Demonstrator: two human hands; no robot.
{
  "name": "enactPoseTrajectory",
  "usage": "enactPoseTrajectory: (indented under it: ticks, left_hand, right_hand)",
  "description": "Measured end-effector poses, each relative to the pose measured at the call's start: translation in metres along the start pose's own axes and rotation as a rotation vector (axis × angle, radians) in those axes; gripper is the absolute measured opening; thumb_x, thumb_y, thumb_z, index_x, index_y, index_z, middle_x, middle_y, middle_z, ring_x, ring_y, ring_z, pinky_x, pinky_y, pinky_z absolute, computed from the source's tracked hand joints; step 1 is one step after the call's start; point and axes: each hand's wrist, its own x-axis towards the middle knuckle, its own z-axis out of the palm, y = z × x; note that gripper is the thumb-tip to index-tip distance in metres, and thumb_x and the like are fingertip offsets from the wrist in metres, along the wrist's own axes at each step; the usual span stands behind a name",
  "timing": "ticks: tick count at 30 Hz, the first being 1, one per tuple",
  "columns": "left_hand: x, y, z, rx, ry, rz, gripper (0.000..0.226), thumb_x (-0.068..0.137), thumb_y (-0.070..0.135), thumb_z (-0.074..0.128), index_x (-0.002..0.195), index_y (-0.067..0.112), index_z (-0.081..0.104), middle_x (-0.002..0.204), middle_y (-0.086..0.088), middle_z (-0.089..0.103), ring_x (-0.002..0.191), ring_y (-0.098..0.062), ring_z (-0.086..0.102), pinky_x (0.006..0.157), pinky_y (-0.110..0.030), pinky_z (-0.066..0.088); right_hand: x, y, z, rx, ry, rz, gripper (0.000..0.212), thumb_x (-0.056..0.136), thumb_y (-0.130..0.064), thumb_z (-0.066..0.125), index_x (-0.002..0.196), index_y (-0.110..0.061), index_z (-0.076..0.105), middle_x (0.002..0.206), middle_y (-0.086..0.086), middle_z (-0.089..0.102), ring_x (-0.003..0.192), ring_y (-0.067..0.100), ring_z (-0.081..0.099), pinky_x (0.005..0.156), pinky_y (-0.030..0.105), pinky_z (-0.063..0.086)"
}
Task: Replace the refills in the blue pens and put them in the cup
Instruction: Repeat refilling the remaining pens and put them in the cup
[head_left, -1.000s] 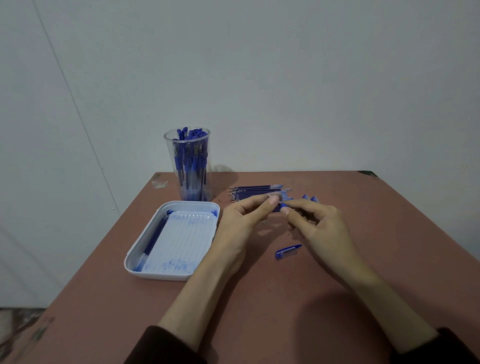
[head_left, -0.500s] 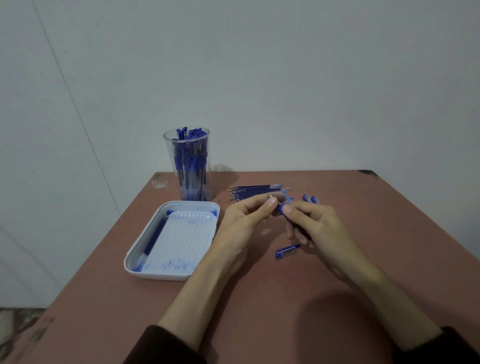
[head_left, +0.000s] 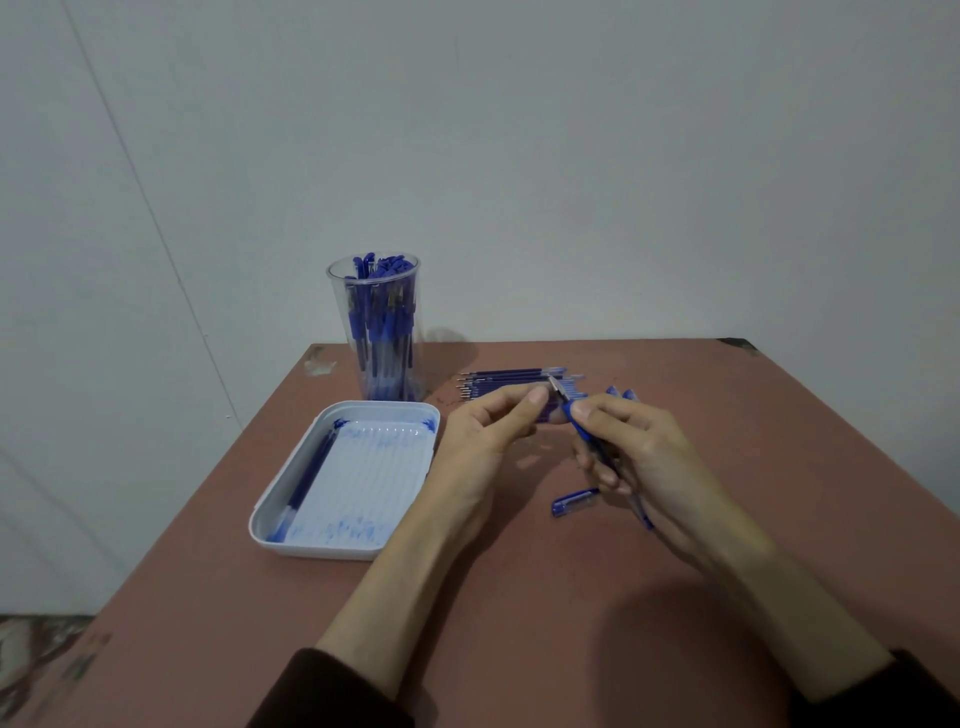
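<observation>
One pen (head_left: 575, 415) in left hand (head_left: 483, 441), right hand (head_left: 654, 457)

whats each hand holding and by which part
A translucent blue plastic pen: the right hand has its grip round the barrel, the left hand pinches the tip end.

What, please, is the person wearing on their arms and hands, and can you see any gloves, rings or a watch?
Both the left hand and the right hand are bare: no gloves, rings or watch show. The forearms are bare too. A dark, brownish left sleeve and right sleeve end well above the wrists, at the picture's lower edge.
</observation>
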Motion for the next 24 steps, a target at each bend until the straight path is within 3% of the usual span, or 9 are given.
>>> enactPoseTrajectory:
  ticks: [4,8,11,13,15,17,19,21,24]
  left_hand:
    - [-0.001,0.002,0.002,0.062,0.035,0.036,0.010,0.080,0.019,0.070,0.084,0.011,0.073,0.079,-0.002,0.073,0.079,-0.009,0.066,0.075,-0.019,0.051]
    - [0.000,0.001,-0.001,0.026,0.002,-0.004,0.013,0.074,0.023,0.070,0.083,0.015,0.074,0.079,0.000,0.071,0.083,-0.010,0.065,0.085,-0.025,0.050]
    - [0.000,0.000,0.001,0.058,0.009,-0.015,0.014,0.080,0.020,0.068,0.091,0.014,0.073,0.084,0.003,0.072,0.084,-0.006,0.065,0.082,-0.021,0.048]
    - [-0.001,-0.002,0.003,0.243,0.014,-0.008,0.021,0.083,0.023,0.070,0.103,0.016,0.072,0.096,0.004,0.073,0.089,-0.005,0.064,0.082,-0.018,0.048]
    - [-0.001,-0.006,-0.001,0.627,-0.029,-0.009,0.035,0.078,0.036,0.075,0.110,0.022,0.070,0.104,0.009,0.068,0.097,-0.005,0.060,0.087,-0.019,0.045]
    - [-0.004,-0.009,-0.006,0.956,-0.162,0.022,0.043,0.069,0.051,0.077,0.105,0.027,0.072,0.103,0.009,0.063,0.102,-0.008,0.056,0.091,-0.024,0.045]
    - [-0.006,-0.009,-0.008,1.097,-0.273,0.066,0.037,0.069,0.049,0.077,0.098,0.026,0.075,0.098,0.007,0.065,0.097,-0.009,0.056,0.088,-0.028,0.045]
    - [-0.007,-0.005,-0.008,1.035,-0.233,0.095,0.020,0.074,0.037,0.078,0.090,0.025,0.075,0.087,0.009,0.067,0.082,-0.004,0.058,0.077,-0.022,0.048]
    - [-0.003,-0.001,-0.008,0.789,0.026,0.094,0.011,0.077,0.024,0.077,0.084,0.028,0.070,0.074,0.012,0.066,0.060,0.002,0.055,0.063,-0.013,0.044]
  right_hand:
    - [-0.001,0.000,-0.001,-0.061,-0.004,-0.033,0.019,0.090,-0.021,0.057,0.086,-0.008,0.070,0.057,0.006,0.048,0.040,0.009,0.030,0.040,0.019,0.021]
    - [-0.001,-0.001,-0.003,-0.006,-0.090,0.067,0.022,0.088,-0.028,0.056,0.082,-0.017,0.074,0.054,0.005,0.046,0.038,0.009,0.024,0.045,0.025,0.011]
    - [0.001,0.001,-0.003,-0.013,-0.057,0.059,0.022,0.090,-0.025,0.056,0.080,-0.015,0.073,0.054,0.006,0.047,0.037,0.009,0.026,0.042,0.022,0.013]
    - [0.005,0.005,-0.005,-0.075,0.088,-0.038,0.023,0.091,-0.021,0.057,0.074,-0.019,0.071,0.054,0.006,0.047,0.038,0.009,0.031,0.040,0.020,0.019]
    - [0.009,0.011,-0.012,-0.224,0.268,-0.175,0.016,0.090,-0.023,0.060,0.078,-0.023,0.070,0.055,0.002,0.052,0.043,0.007,0.040,0.046,0.023,0.031]
    - [0.013,0.015,-0.019,-0.361,0.377,-0.253,0.009,0.088,-0.026,0.062,0.084,-0.028,0.069,0.058,-0.005,0.058,0.052,0.008,0.050,0.055,0.030,0.039]
    - [0.013,0.015,-0.022,-0.441,0.412,-0.282,0.009,0.086,-0.024,0.063,0.086,-0.031,0.069,0.063,-0.009,0.059,0.060,0.009,0.053,0.063,0.034,0.044]
    - [0.010,0.013,-0.022,-0.590,0.434,-0.328,0.013,0.084,-0.021,0.065,0.087,-0.033,0.068,0.068,-0.013,0.060,0.063,0.003,0.053,0.065,0.029,0.044]
    - [0.005,0.011,-0.018,-0.829,0.458,-0.471,0.013,0.081,-0.023,0.063,0.090,-0.030,0.069,0.078,-0.014,0.063,0.073,0.010,0.058,0.070,0.033,0.046]
